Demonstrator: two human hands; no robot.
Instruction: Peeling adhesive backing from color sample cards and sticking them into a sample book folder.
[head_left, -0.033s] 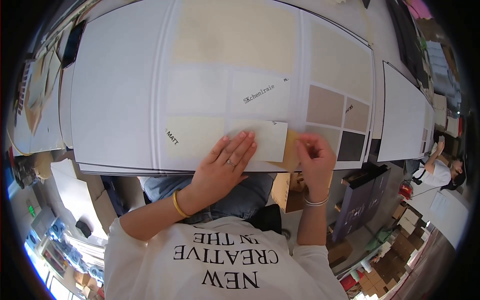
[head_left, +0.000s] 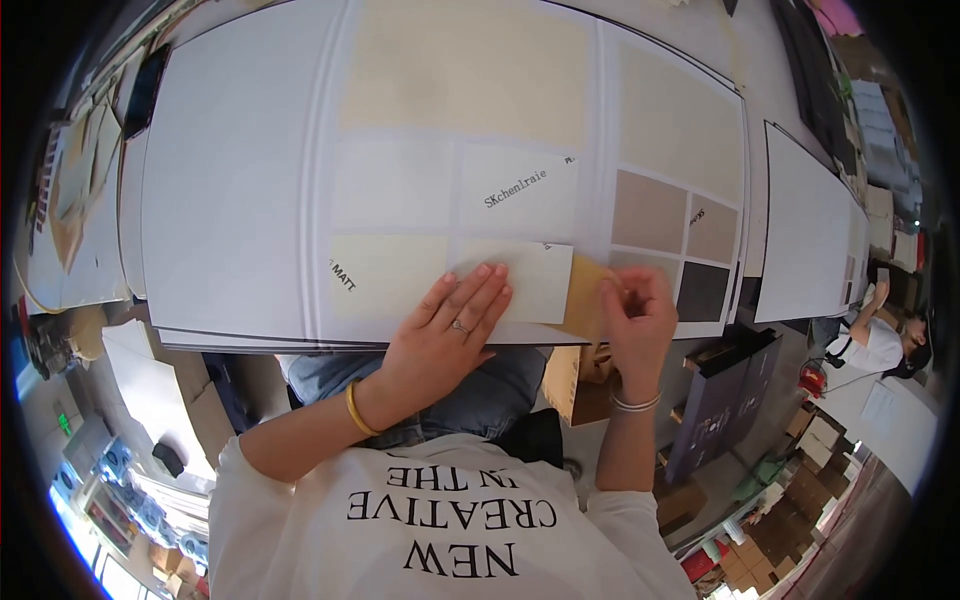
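Observation:
A large white sample board (head_left: pixel 230 190) lies in front of me, carrying rectangles in cream, white, beige, taupe and black. My left hand (head_left: pixel 448 322) rests flat, fingers stretched out, on a small off-white sample card (head_left: pixel 540 285) near the board's front edge. From under the card's right side comes a strip of yellowish-tan paper (head_left: pixel 586 298), which looks like backing paper. My right hand (head_left: pixel 640 310) pinches the right end of that strip between thumb and fingers, just right of the card. Its fingertips are slightly blurred.
Another white board (head_left: pixel 800 230) lies farther right on the table. A dark phone-like object (head_left: pixel 147 90) is at the far left. Below the table edge are an open cardboard box (head_left: pixel 562 385) and a dark upright panel (head_left: pixel 722 400). A person (head_left: pixel 880 340) works at the far right.
My right hand has moved slightly to the right with the yellowish strip, and a bit more of it shows beside the card. My left hand stays in place.

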